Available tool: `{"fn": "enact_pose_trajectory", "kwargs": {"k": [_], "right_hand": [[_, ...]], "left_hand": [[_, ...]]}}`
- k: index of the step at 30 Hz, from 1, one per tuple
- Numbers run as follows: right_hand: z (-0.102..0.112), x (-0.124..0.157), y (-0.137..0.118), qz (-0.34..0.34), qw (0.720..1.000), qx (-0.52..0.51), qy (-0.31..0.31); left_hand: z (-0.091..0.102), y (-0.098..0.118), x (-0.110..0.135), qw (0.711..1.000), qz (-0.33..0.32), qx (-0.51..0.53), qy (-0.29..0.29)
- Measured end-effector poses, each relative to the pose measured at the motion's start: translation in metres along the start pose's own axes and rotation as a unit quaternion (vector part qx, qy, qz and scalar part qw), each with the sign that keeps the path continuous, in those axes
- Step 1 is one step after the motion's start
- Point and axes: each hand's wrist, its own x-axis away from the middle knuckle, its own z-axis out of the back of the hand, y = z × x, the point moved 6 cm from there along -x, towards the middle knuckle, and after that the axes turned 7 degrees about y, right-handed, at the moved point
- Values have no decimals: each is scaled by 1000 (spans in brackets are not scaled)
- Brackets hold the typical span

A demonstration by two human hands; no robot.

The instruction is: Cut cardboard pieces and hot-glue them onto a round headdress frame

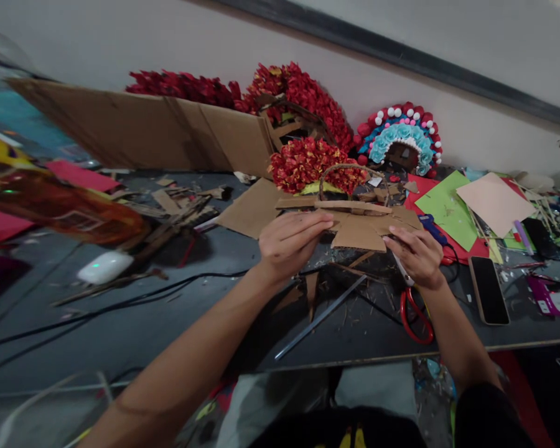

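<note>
Both left hand (292,242) and right hand (417,255) pinching cardboard piece (359,238), fingertips closed on left and right edges; piece sitting mid-scene, near side of red flowers (305,163). Probably weighing little, feeling stiff, creasing if squeezed; side edges offering safest hold.

Black shirt (387,425) with yellow print (359,438)

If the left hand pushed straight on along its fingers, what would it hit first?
Most likely the brown cardboard cutout, already at the fingertips of the left hand; depth beyond it is unclear.
</note>
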Motion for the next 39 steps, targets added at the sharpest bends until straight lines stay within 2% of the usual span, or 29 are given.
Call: {"fn": "enact_pose_trajectory", "kwargs": {"k": [4, 15, 22, 28, 39], "right_hand": [[-1, -1, 0, 2, 1000, 4, -14], [2, -3, -1, 3, 1000, -10, 3], [2, 0, 0, -7, 998, -55, 22], [-3, 2, 1, -8, 1000, -19, -9], [4, -3, -1, -3, 999, -32, 24]], "left_hand": [[1, 1, -1, 1000, -5, 6, 13], [0, -2, 5, 1000, 1, -10, 9], [-1, -2, 4, 1000, -8, 6, 18], [0, 0, 0, 1000, -12, -16, 13], [1, 1, 0, 1000, -15, -3, 17]]}}
